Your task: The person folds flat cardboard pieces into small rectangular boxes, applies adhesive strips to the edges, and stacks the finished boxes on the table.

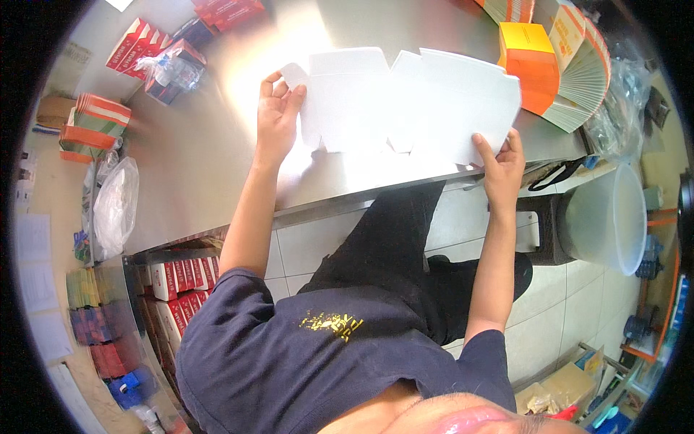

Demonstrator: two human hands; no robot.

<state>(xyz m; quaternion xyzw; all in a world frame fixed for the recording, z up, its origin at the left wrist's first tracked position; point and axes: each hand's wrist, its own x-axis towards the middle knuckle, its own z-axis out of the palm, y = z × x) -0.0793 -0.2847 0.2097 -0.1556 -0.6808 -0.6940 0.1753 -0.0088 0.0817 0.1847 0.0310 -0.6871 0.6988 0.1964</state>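
A flat, unfolded carton blank (441, 101) with its white side up is stretched between my hands over the metal table (181, 173). My left hand (277, 119) pinches its left end flap between thumb and fingers. At the lower right corner, my right hand (502, 163) grips it, thumb on top and fingers curled beneath. Flaps and notches show along its far and near edges. Just beyond its right end are an orange and yellow carton stack (531, 69) and a fanned row of flat cartons (578, 79).
At the back left stand red and white boxes (137, 47) and a dark box (173, 76) with clear plastic on it. Orange and white cartons (94, 126) lie at the left edge. Red boxes (181, 278) fill a shelf under the table. A translucent tub (607, 217) stands at the right.
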